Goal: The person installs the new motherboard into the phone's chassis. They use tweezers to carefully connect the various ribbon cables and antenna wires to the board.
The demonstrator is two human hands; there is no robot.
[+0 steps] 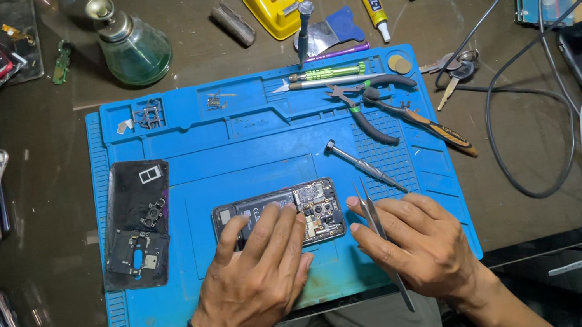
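My left hand (pixel 258 271) lies flat on the opened phone (pixel 280 216) at the middle of the blue mat (pixel 241 148), holding it down; my right hand (pixel 418 241) pinches tweezers (pixel 381 239). The back cover (pixel 137 222) is already off, beside it; the boards and camera are bare, so the inside work looks unfinished.

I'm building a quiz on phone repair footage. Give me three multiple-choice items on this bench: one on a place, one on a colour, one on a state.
1. Where do the pliers lie?
A. on the mat's right part
B. on the floor
C. under the phone

2. The work mat is
A. red
B. blue
C. white

3. The opened phone is
A. closed
B. back cover off
C. boxed

Key: 1 A, they rest by the mat's right edge. 2 B, plainly blue. 3 B, its inner parts show under the left hand; the right hand holds tweezers.
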